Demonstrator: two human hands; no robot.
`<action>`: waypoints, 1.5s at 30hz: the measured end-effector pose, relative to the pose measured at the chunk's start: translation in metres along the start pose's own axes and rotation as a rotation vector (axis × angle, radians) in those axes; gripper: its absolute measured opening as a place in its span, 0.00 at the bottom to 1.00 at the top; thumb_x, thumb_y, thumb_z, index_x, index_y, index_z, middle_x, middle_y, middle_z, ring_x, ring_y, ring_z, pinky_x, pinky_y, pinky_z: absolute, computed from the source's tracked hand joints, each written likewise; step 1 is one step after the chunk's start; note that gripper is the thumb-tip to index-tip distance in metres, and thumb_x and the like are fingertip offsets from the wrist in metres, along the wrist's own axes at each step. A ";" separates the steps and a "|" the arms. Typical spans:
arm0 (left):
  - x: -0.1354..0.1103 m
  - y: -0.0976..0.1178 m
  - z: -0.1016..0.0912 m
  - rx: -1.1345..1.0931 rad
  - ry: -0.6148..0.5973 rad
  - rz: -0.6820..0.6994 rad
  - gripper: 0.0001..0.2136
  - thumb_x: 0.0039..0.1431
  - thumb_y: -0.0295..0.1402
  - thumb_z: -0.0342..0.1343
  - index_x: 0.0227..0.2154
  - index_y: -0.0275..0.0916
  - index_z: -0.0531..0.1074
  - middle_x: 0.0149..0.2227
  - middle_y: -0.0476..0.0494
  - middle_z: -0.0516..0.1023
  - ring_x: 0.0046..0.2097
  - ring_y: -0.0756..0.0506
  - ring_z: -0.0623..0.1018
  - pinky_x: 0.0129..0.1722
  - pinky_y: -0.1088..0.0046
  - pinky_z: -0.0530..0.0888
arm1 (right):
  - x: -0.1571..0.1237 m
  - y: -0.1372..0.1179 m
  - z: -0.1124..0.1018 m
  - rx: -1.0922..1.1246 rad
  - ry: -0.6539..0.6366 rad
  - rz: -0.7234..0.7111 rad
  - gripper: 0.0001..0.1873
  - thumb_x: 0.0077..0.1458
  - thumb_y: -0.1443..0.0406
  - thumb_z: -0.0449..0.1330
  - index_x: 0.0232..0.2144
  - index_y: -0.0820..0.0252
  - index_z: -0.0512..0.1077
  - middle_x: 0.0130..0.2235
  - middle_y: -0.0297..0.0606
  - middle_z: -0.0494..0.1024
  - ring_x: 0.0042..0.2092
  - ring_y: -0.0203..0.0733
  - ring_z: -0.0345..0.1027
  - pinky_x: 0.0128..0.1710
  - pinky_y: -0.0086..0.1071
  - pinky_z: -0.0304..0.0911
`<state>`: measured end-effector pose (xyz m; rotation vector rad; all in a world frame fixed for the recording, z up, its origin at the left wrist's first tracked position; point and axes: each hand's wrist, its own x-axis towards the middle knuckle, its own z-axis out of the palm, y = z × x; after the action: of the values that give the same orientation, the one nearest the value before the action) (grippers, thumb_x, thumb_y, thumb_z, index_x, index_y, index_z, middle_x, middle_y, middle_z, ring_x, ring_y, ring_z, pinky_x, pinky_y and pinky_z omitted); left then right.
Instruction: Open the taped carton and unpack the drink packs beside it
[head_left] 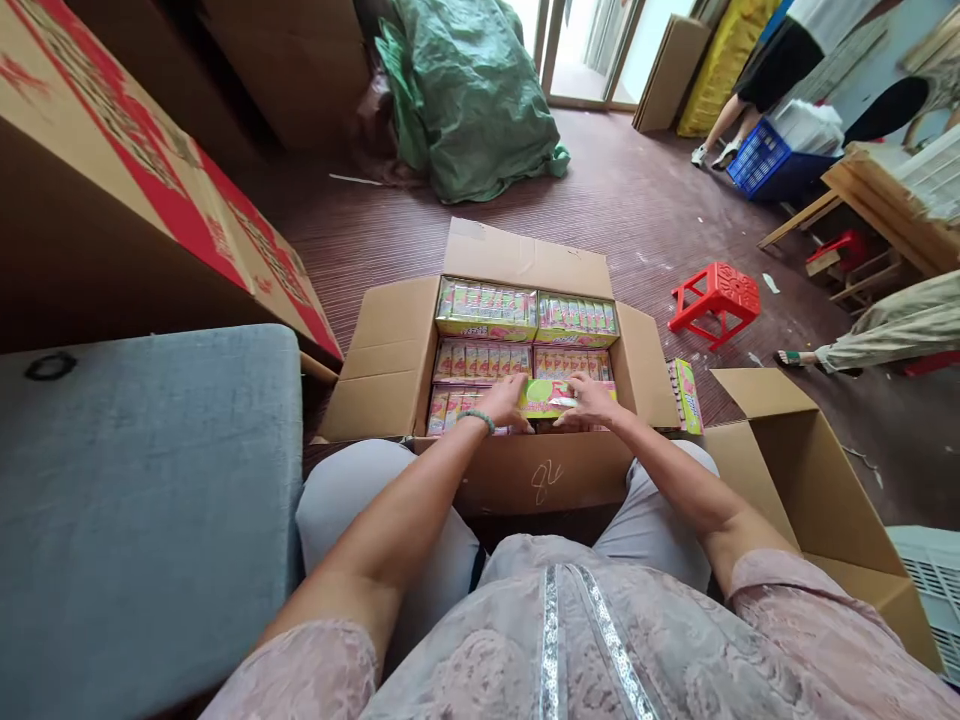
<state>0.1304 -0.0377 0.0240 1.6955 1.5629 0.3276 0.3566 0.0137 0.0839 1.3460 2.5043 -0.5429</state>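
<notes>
An open cardboard carton (544,472) stands between my knees, its flaps folded outward. Inside it, small display boxes (486,318) filled with pink and green packets sit in rows. My left hand (504,402), with a beaded bracelet on the wrist, grips the left end of a green and pink display box (546,397) at the near right of the carton. The right end of that same box is in my right hand (589,402). My fingers partly cover its ends, and its underside is hidden.
Another display box (685,396) lies outside the carton's right flap. An open carton (817,480) is at my right, with a red stool (716,303) beyond. A grey padded surface (150,520) and a large red-printed carton (172,190) flank my left. Two other people are partly visible at right.
</notes>
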 end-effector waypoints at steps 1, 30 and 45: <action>0.000 0.003 0.011 0.011 -0.005 0.012 0.49 0.36 0.33 0.77 0.63 0.39 0.61 0.62 0.28 0.69 0.63 0.27 0.72 0.61 0.51 0.72 | -0.003 0.008 0.005 0.049 0.018 0.050 0.19 0.59 0.52 0.70 0.39 0.60 0.74 0.56 0.45 0.73 0.51 0.44 0.72 0.46 0.32 0.65; 0.000 0.007 0.035 0.000 0.100 0.063 0.34 0.47 0.27 0.61 0.60 0.39 0.62 0.59 0.32 0.70 0.61 0.31 0.72 0.59 0.55 0.72 | -0.054 0.050 -0.014 -0.444 -0.166 -0.006 0.20 0.67 0.73 0.49 0.51 0.59 0.78 0.45 0.52 0.82 0.47 0.51 0.75 0.44 0.38 0.57; 0.012 -0.013 0.041 -0.050 0.128 0.127 0.37 0.43 0.36 0.61 0.59 0.41 0.61 0.56 0.32 0.72 0.60 0.28 0.74 0.62 0.48 0.72 | -0.030 0.034 -0.002 -0.193 -0.135 0.077 0.52 0.49 0.51 0.75 0.67 0.66 0.59 0.47 0.53 0.84 0.52 0.58 0.79 0.47 0.37 0.70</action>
<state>0.1504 -0.0430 -0.0161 1.7681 1.5273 0.5451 0.4019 0.0091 0.0901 1.2820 2.3199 -0.3538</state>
